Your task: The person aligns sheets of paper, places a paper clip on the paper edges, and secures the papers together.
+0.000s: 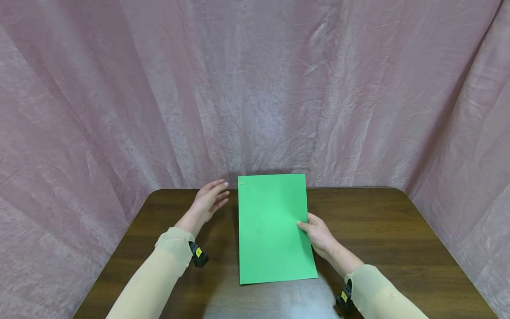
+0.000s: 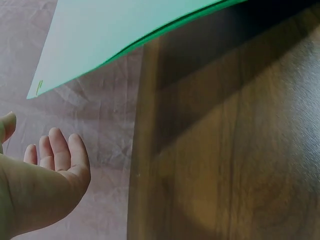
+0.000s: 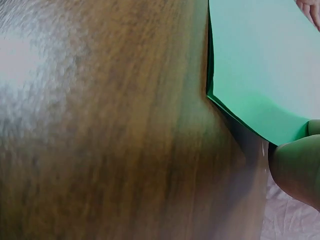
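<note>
A stack of green paper sheets (image 1: 272, 235) is held up over the table, with a small yellowish staple (image 1: 241, 183) at its upper left corner. My right hand (image 1: 318, 235) pinches the right edge, thumb on the front face and the other fingers behind it. The left wrist view shows the staple (image 2: 39, 87) at the corner and more than one layer along the edge. To the left of the paper, my left hand (image 1: 209, 201) is apart from it, its fingers loosely extended and holding nothing.
A dark brown wooden table (image 1: 370, 230) lies beneath both hands, with a bright reflection near its front. Pink velvety curtains (image 1: 255, 88) hang behind the table and at its sides. Each wrist wears a small black camera (image 1: 198, 255) over a pale sleeve.
</note>
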Demonstrator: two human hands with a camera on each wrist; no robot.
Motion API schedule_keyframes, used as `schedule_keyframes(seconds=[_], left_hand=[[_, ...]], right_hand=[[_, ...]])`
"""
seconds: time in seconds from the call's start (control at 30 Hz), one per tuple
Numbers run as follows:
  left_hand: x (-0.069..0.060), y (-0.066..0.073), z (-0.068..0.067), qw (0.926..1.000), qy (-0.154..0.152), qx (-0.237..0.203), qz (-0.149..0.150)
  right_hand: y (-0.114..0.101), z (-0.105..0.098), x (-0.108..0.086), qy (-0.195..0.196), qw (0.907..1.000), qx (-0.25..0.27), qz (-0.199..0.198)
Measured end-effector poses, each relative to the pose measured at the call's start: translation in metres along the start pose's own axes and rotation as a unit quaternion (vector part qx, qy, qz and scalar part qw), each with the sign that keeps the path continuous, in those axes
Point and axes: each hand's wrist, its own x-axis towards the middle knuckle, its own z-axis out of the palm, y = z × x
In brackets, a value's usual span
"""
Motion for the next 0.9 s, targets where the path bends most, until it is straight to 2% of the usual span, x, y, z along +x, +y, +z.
schedule_keyframes(seconds=[0.37,0.73,0.9], left_hand=[[-0.01,-0.015,-0.012,0.9996,-0.021,0.017,-0.011],[-0.019,-0.04,-0.01,0.9984,-0.037,0.036,-0.021],[-0.026,-0.05,-0.007,0.9971,-0.064,0.029,-0.029]], right_hand=[[-0.005,-0.005,-0.003,0.011,0.9999,0.006,-0.006],[-0.006,-0.009,-0.003,0.01,0.9999,0.007,-0.008],[-0.008,-0.01,-0.004,0.007,0.9999,0.01,-0.011]])
